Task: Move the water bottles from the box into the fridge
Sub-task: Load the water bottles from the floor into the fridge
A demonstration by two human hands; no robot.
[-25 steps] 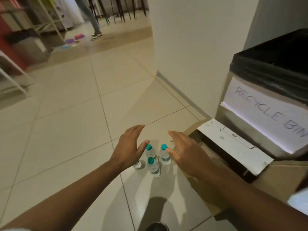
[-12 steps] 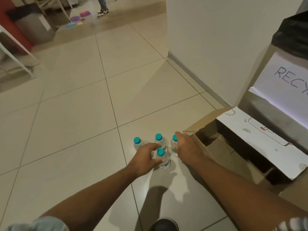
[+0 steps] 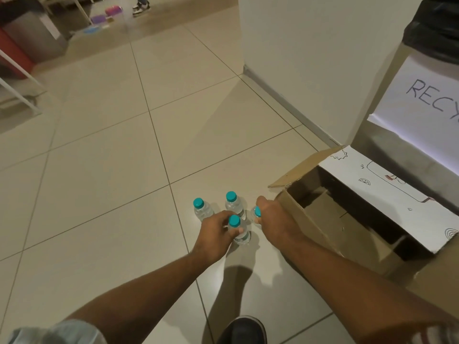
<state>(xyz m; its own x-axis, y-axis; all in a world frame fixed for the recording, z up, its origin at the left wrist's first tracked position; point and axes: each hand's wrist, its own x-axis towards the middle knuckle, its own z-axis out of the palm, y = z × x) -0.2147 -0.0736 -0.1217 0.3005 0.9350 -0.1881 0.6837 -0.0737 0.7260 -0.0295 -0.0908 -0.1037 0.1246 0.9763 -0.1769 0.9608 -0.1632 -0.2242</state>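
Right at the bottom edge, a dark shoe (image 3: 242,328) is planted on the pale tiled floor (image 3: 99,182), with a light blue sleeve (image 3: 57,332) in the left corner. Both bare forearms reach forward. The left hand (image 3: 213,235) has fingers and thumb curled round the nearest clear plastic water bottle with a teal cap (image 3: 239,232), gripping it just under the cap. The right hand (image 3: 273,217) is wrapped round a second teal-capped bottle (image 3: 257,212). That one is tipped, cap pointing left, and only its cap and neck show.

Just beyond, two more teal-capped bottles stand upright: the left bottle (image 3: 203,211) and the middle bottle (image 3: 232,202). All four cluster on the floor, just left of the open brown cardboard box (image 3: 310,219) and outside it.

Behind the box is a bin (image 3: 387,145) carrying a white paper sign (image 3: 422,100) lettered "RECY", beside a white wall (image 3: 310,58). Far off are purple containers (image 3: 106,14) and someone's shoes (image 3: 141,7).
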